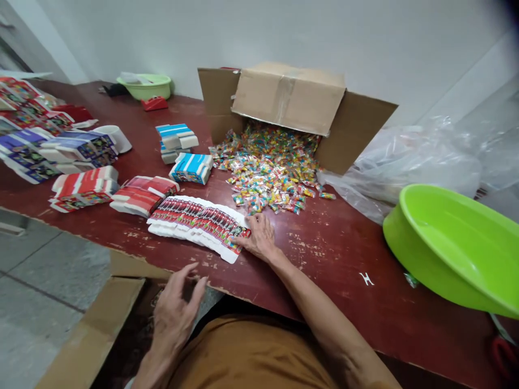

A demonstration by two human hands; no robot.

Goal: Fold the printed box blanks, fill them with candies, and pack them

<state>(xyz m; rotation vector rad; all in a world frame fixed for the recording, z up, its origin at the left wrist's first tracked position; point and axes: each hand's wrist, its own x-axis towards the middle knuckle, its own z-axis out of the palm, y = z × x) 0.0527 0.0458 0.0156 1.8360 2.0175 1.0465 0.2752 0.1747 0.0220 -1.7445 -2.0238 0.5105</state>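
Note:
A fanned row of flat printed cartons [194, 219], red with white flaps, lies on the dark red table in front of me. My right hand [260, 236] is at the row's right end, thumb on the printed face and fingers at the far edge, gripping the end carton. My left hand [175, 303] hovers empty near the table's front edge, its thumb and fingers apart. Beyond the row, small wrapped candies [271, 167] spill from a cardboard box [290, 97] lying on its side.
Left of the row lie red carton bundles [87, 186], blue ones [192, 167] and purple ones [81, 148]. A large green basin [425, 248] stands at the right, before clear plastic bags [421, 156]. A pale green basin [152, 89] sits farther back. An open cardboard box [95, 335] is below the table's edge.

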